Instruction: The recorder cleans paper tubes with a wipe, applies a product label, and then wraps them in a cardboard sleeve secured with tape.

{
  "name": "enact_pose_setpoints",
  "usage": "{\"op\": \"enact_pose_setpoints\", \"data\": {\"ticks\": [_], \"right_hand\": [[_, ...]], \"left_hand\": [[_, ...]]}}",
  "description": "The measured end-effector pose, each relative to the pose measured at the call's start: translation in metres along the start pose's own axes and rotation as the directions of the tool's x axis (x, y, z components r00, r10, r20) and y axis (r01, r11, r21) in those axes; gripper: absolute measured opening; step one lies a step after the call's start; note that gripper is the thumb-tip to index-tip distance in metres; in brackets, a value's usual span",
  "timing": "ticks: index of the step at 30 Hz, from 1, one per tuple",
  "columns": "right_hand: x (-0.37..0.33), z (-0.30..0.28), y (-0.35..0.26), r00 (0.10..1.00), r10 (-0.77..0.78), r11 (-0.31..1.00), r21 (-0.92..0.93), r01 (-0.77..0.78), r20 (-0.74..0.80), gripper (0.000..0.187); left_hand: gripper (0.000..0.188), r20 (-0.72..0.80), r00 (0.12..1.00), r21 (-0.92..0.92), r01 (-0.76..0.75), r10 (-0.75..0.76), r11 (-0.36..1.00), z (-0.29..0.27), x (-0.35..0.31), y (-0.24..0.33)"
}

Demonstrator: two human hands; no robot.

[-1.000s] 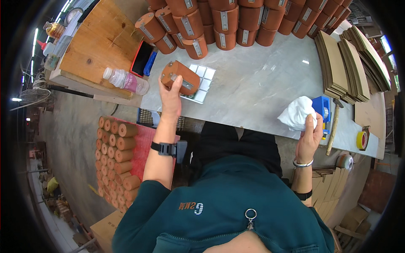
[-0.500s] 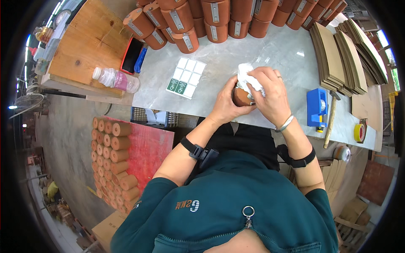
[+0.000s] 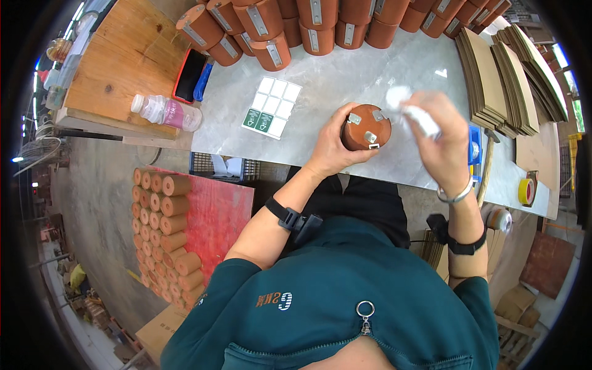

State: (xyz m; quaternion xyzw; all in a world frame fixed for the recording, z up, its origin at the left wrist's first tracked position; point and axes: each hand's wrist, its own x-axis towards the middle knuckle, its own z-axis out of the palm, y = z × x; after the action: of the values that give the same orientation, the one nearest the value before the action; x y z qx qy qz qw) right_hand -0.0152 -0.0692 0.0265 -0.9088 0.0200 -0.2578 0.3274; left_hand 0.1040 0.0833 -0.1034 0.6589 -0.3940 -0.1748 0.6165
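My left hand (image 3: 333,142) is wrapped round a reddish-brown clay cylinder (image 3: 369,129) just above the table's front edge. Its round end faces up and carries several small metal clips. To the right, my right hand (image 3: 439,132) grips a crumpled white cloth or tissue (image 3: 422,120), smeared by motion and apart from the cylinder. A sheet of white labels (image 3: 274,102), two of them green, lies on the table left of my hands.
Stacked brown cylinders with metal strips (image 3: 271,52) line the back. Flat cardboard stacks (image 3: 484,80) stand at the right, near a blue tape dispenser (image 3: 475,148), a hammer (image 3: 488,163) and yellow tape (image 3: 526,191). A plastic bottle (image 3: 166,113) lies left. Clay cylinders (image 3: 176,205) are stacked lower left.
My right hand has lifted off the cylinder and swung right with the white cloth or tissue. The cylinder's clipped end now shows. My left hand still holds it.
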Motion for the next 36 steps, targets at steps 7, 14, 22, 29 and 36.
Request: {"op": "enact_pose_setpoints", "data": {"ticks": [7,14,22,29,36], "right_hand": [[0.018,0.053,0.004,0.991,0.024,0.981,-0.194,0.003,0.135,0.036],[0.007,0.039,0.014,0.988,-0.042,0.981,-0.182,0.069,0.151,0.032],[-0.030,-0.017,0.021,0.980,0.135,0.979,-0.169,-0.110,0.143,0.017],[-0.056,-0.001,0.022,0.968,0.248,0.968,-0.028,-0.249,-0.023,0.015],[-0.090,0.002,0.016,0.920,0.359,0.933,0.034,-0.359,-0.157,0.016]], "left_hand": [[0.084,0.030,0.991,-0.053,0.129,-0.128,0.990,-0.003,0.001,0.009],[0.082,0.013,0.999,-0.084,0.037,-0.036,0.996,-0.001,0.003,0.007],[0.093,0.007,0.995,0.110,-0.099,0.099,0.989,-0.006,0.003,0.015],[0.084,0.353,0.905,0.530,-0.401,0.236,0.747,-0.023,0.021,0.051],[0.076,0.264,0.926,0.465,-0.366,0.269,0.806,-0.016,0.013,0.046]]}}
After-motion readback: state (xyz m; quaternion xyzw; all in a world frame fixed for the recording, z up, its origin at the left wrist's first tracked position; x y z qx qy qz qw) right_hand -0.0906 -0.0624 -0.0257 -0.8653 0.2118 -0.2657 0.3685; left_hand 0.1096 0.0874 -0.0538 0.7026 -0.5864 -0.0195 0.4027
